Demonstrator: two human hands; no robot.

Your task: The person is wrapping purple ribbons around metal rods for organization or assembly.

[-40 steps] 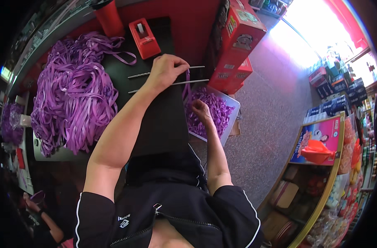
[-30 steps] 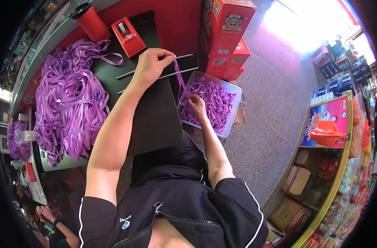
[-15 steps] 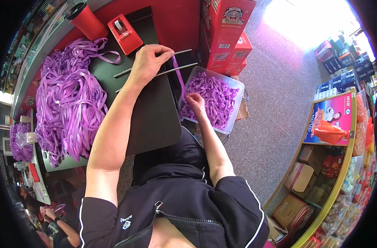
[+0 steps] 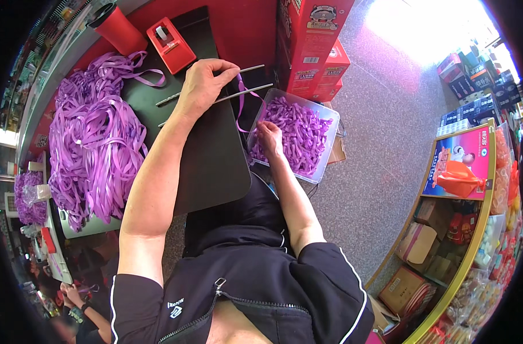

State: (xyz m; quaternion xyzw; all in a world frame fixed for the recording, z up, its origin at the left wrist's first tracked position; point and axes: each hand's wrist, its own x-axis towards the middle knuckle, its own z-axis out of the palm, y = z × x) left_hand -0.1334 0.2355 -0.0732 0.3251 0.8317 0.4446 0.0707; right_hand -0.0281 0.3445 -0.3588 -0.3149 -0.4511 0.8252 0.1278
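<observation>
My left hand [image 4: 204,89] is closed in a pinch by the upper of two thin metal rods [image 4: 254,67] that jut past the dark table's edge. From its fingertips hangs a narrow purple ribbon [image 4: 240,109], curving in a slack loop toward my right hand [image 4: 269,137]. That hand is closed too, its fingers pinched on the ribbon over the near left part of a clear plastic bin [image 4: 333,135]. Short folded purple ribbon pieces [image 4: 299,135] fill the bin. Left of my left arm lies a big tangled heap of long purple ribbon [image 4: 101,155].
A red tape dispenser [image 4: 172,49] and a red cylinder [image 4: 118,28] stand at the table's [image 4: 210,172] far side. Red cartons [image 4: 313,51] stack behind the bin. Shelving [image 4: 445,223] with boxes runs along the right. A mirrored-looking area shows arms at lower left.
The ribbon between my hands has gone from fairly straight to a slack, bowed loop. My right hand has shifted slightly up; my left hand has stayed nearly in place.
</observation>
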